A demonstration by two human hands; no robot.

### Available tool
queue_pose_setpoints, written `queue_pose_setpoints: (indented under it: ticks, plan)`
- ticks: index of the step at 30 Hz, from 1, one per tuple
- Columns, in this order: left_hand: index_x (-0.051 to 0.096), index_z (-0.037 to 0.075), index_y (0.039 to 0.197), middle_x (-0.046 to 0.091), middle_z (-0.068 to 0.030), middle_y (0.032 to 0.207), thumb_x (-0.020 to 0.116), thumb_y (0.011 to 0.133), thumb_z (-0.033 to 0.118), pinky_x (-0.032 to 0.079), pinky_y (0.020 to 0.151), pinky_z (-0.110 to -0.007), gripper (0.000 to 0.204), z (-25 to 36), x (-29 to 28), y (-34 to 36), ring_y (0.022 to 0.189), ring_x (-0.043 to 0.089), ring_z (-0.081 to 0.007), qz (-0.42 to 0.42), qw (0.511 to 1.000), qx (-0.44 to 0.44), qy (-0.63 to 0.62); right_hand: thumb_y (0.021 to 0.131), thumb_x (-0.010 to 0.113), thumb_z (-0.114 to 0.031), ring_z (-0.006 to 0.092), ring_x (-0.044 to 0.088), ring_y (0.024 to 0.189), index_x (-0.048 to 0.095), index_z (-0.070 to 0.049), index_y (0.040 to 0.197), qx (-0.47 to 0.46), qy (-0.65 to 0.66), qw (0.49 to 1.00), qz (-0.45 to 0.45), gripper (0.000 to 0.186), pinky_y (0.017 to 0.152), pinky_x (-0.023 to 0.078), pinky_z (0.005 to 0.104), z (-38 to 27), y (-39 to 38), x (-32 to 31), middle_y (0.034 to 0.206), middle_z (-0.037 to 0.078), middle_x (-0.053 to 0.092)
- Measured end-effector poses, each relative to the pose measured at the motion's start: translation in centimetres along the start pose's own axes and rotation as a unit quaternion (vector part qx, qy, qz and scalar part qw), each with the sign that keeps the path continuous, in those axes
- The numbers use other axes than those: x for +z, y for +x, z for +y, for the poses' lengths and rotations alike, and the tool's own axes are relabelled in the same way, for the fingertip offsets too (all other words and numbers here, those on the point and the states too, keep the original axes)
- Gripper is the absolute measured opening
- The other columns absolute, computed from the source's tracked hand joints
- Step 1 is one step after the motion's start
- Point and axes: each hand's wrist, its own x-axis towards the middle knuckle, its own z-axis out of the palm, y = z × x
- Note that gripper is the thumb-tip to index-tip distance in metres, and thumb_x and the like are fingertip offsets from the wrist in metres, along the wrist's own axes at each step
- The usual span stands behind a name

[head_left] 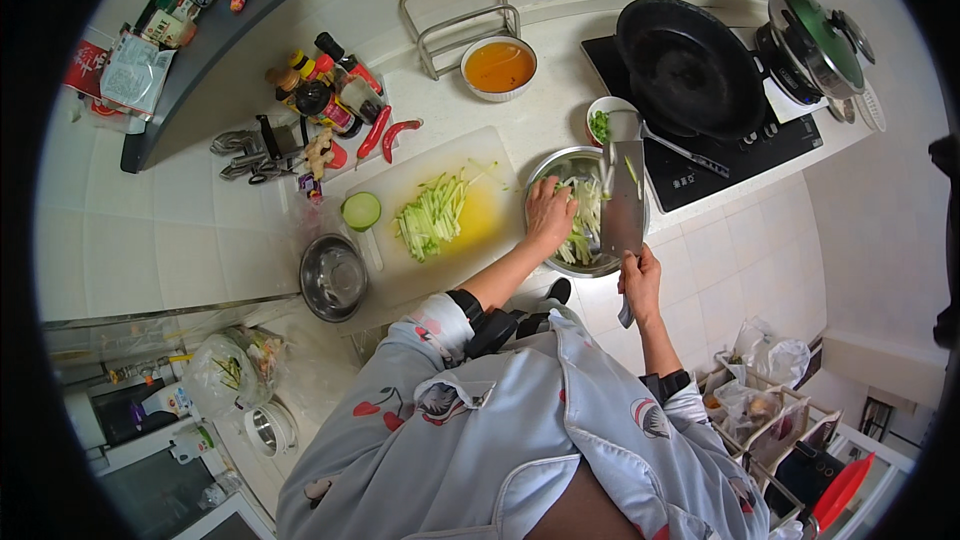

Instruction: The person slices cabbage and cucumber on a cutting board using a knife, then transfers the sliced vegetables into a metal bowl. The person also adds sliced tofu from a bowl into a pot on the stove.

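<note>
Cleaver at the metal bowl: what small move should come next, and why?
Probably brush the cleaver with the left hand: a green strip appears to cling to it, and the right hand holds it over the metal bowl.

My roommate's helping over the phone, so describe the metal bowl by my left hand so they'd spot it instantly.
Start at the black cooktop, then look left, toward the pale cutting board. Between them sits the round steel bowl, with your left hand over it. Unlike the smaller steel bowl left of the board, it holds pale green strips.
</note>
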Motion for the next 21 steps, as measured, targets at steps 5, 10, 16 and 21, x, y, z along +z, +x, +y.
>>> queue_pose_setpoints:
  ticks: [5,10,16,21]
  plan:
    - [0.057,0.006,0.11,0.051,-0.0121,0.118,0.072,0.075,0.011,0.04,0.095,-0.044,0.039,5.5,-2.2,2.8,0.111,0.046,-0.034,0.125,0.966,0.127,-0.185,0.095,0.049,-0.01,0.0063,0.04,0.038,0.052,-0.002,0.087,0.011,-0.02,0.999,-0.031,0.012,0.036,0.034,0.0238,-0.5,-0.2,0.0,0.051,-0.001,0.045]
    - [0.054,0.006,0.1,0.049,-0.0107,0.111,0.072,0.075,0.011,0.038,0.091,-0.044,0.031,8.0,-3.2,3.2,0.102,0.047,-0.0325,0.114,0.959,0.184,-0.183,0.094,0.052,-0.009,0.0066,0.04,0.038,0.049,-0.004,0.082,0.017,-0.013,0.998,-0.053,0.013,0.036,0.034,0.0238,-0.9,-1.0,0.6,0.051,-0.001,0.044]
    - [0.054,0.006,0.092,0.052,-0.0093,0.101,0.067,0.078,0.009,0.04,0.086,-0.043,0.02,3.9,-1.3,1.0,0.098,0.049,-0.0313,0.093,0.962,0.206,-0.156,0.094,0.051,-0.01,0.0063,0.04,0.039,0.052,-0.003,0.086,0.022,-0.01,0.999,-0.031,0.011,0.036,0.035,0.0234,-1.1,-1.6,0.5,0.052,-0.002,0.045]
    - [0.063,0.006,0.087,0.058,-0.0066,0.107,0.057,0.078,0.001,0.034,0.095,-0.043,0.012,-0.1,-1.7,-2.3,0.11,0.048,-0.0281,-0.044,0.979,0.199,0.016,0.095,0.051,-0.013,0.007,0.041,0.039,0.053,-0.002,0.084,-0.025,-0.119,0.992,0.022,0.016,0.037,0.035,0.0259,-2.1,-1.6,0.1,0.051,-0.001,0.045]
